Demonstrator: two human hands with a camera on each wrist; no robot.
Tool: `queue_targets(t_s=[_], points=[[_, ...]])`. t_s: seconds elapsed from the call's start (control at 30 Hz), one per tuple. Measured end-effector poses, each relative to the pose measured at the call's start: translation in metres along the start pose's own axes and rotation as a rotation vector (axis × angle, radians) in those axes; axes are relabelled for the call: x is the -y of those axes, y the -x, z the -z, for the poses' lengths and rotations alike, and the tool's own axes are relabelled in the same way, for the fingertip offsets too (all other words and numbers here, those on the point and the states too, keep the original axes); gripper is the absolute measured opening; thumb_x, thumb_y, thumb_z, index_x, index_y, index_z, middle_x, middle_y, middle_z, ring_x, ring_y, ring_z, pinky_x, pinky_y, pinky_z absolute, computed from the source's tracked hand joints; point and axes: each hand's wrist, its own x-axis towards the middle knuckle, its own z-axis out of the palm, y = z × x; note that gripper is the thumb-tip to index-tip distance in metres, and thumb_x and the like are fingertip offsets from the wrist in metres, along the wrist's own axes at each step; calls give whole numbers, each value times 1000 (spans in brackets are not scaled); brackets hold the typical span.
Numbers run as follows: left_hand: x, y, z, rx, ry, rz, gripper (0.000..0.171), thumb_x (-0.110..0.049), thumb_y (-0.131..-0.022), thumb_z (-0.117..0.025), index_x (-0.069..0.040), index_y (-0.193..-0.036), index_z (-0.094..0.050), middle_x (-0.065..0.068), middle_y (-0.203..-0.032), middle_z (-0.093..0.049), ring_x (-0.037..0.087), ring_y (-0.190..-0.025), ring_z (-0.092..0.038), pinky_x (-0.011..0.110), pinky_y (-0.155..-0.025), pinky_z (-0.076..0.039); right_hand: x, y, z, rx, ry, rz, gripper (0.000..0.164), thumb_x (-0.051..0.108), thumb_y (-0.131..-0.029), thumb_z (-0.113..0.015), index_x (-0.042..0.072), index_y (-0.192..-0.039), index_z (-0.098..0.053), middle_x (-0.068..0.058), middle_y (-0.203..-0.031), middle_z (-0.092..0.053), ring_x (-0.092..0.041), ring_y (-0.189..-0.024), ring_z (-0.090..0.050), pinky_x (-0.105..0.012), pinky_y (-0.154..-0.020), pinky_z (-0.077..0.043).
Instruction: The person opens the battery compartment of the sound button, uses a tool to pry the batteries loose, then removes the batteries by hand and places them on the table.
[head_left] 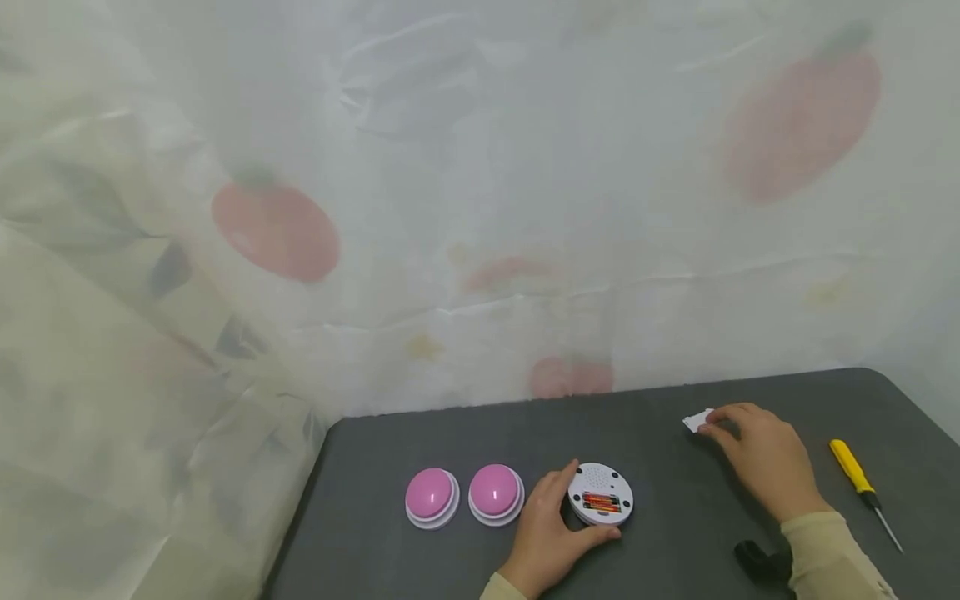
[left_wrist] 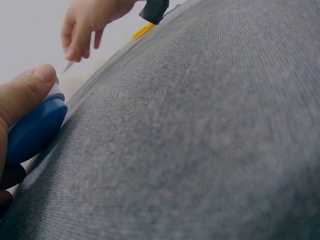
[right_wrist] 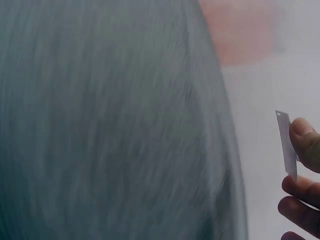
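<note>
Person's left grip [head_left: 551, 529] holding upturned white disc [head_left: 598, 478], blue dome [left_wrist: 37, 127] beneath, red batteries [head_left: 602, 502] exposed, right grip [head_left: 767, 460] pinching small white plate [head_left: 697, 421], far right

On the bench [head_left: 675, 550], two push buttons [head_left: 495, 490] sit side by side left of the left hand [head_left: 547, 527]. A battery unit [head_left: 597, 475] lies between that hand's thumb and fingers, batteries [head_left: 602, 502] in it. The right hand [head_left: 770, 460] has a small plate [head_left: 696, 421] at its left, a screwdriver [head_left: 852, 467] at its right; beyond both hands hangs a sheet [head_left: 465, 208].
</note>
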Motion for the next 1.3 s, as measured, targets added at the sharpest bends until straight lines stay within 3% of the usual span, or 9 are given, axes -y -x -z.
queue_targets(t_s=[0.2, 0.33, 0.8, 0.9, 1.07, 1.2, 1.3], points=[[0, 2, 3, 4, 3, 5, 101, -55, -76, -98, -7, -155, -59, -7, -131, -69, 10, -122, -64, 36, -105, -55, -23, 3, 1, 82, 36, -158, 23, 20, -94, -86, 2, -106, -80, -26, -105, -75, -41, -80, -69, -61, -67, -53], [-1, 3, 5, 12, 9, 16, 102, -56, -76, -98, -8, -156, -58, -7, -132, -69, 10, -123, -64, 36, -105, -54, -31, 4, 2, 116, 65, -211, 24, 18, -96, -85, -2, -107, -79, -26, -101, -73, -39, -78, -67, -59, -65, -53], [-2, 3, 6, -4, -38, -16, 101, -52, -74, -101, -8, -154, -58, -4, -133, -69, 13, -124, -64, 38, -106, -54, -38, 9, -3, 93, 104, -162, 19, 16, -91, -88, 0, -94, -78, -34, -104, -69, -48, -79, -64, -64, -65, -51], [-2, 3, 6, -6, -41, -12, 101, -53, -73, -101, -9, -154, -57, -3, -134, -68, 14, -125, -64, 39, -106, -53, -39, 6, -1, 141, 96, -168, 24, 19, -93, -86, -2, -101, -78, -35, -109, -69, -50, -85, -66, -64, -67, -52], [-2, 6, 7, 14, -35, 14, 102, -55, -74, -100, -12, -155, -55, -4, -136, -66, 14, -127, -63, 39, -109, -52, -42, 3, 14, 236, 56, -223, 46, 23, -101, -78, -12, -129, -68, -39, -124, -66, -59, -107, -63, -71, -82, -52], [-3, 5, 6, 27, -30, 34, 102, -57, -74, -99, -14, -155, -55, -5, -137, -66, 13, -128, -62, 39, -109, -52, -45, 5, 31, 192, 72, -296, 53, 23, -103, -74, -15, -137, -60, -48, -130, -53, -68, -116, -52, -77, -83, -47], [-6, 3, 5, 37, -28, 48, 102, -57, -73, -100, -15, -155, -56, -6, -137, -66, 12, -127, -62, 39, -109, -51, -50, 5, 42, 160, 95, -369, 56, 23, -104, -72, -13, -142, -55, -52, -132, -42, -71, -116, -44, -77, -77, -45]])
